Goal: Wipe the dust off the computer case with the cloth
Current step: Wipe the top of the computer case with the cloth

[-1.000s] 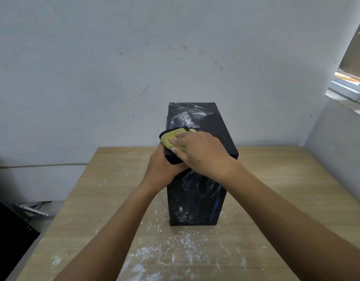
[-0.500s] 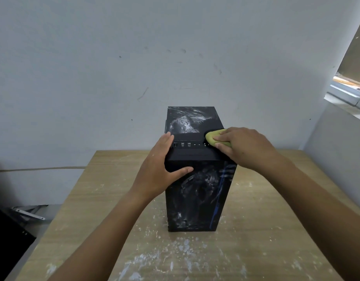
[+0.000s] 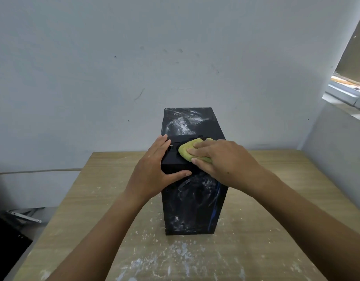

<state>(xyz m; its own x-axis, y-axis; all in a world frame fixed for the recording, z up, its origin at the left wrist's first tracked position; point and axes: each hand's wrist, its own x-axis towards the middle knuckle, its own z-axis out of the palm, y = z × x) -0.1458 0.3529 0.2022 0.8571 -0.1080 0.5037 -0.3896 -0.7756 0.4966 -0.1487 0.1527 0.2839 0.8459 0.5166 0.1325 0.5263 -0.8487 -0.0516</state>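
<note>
A black computer case stands upright on a wooden table. White dust streaks its front face and the far half of its top. A folded yellow-green cloth lies on the near part of the top. My right hand presses down on the cloth with its fingers laid across it, and the cloth pokes out past the fingertips. My left hand braces the case's upper left front corner, with fingers straight along the left side and the thumb across the front face.
White dust and flakes litter the table in front of the case. A pale wall rises just behind it. A window ledge sits at the upper right. Off the table's left edge lie a dark object and a metal bracket.
My right hand has slid the cloth from the top's right edge back leftward toward the middle. My left hand has stayed on the left front corner since half a second ago.
</note>
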